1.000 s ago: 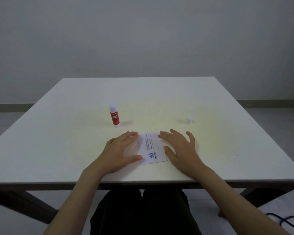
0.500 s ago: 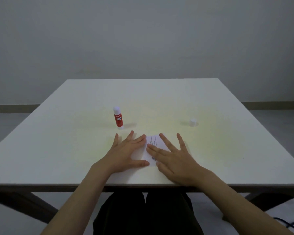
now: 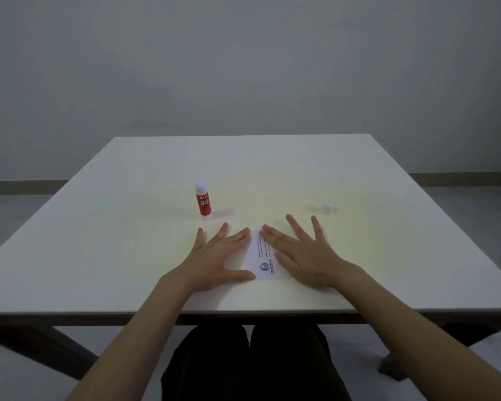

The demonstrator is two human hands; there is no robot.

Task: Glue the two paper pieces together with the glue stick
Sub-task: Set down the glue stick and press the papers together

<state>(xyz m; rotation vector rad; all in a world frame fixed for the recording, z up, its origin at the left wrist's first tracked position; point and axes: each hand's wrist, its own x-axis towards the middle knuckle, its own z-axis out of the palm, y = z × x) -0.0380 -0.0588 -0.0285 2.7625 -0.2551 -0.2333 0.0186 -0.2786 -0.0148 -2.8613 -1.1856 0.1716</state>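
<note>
A white printed paper (image 3: 262, 260) with a blue round logo lies flat near the table's front edge. My left hand (image 3: 214, 256) rests flat on its left part, fingers spread. Flat on the paper's right part, fingers also spread, lies my right hand (image 3: 304, 253). Only one strip of paper shows between the hands; a second piece cannot be told apart. The red glue stick (image 3: 203, 201) stands upright, uncapped, behind my left hand. Its white cap (image 3: 328, 208) sits on the table to the right, behind my right hand.
The white table (image 3: 128, 227) stretches back to a plain grey wall. Its front edge runs just below my wrists. My dark-clothed legs show under the table.
My right hand, which lay over the paper's middle half a second ago, has slid right, uncovering the printed strip again. My left hand stays flat on the left part.
</note>
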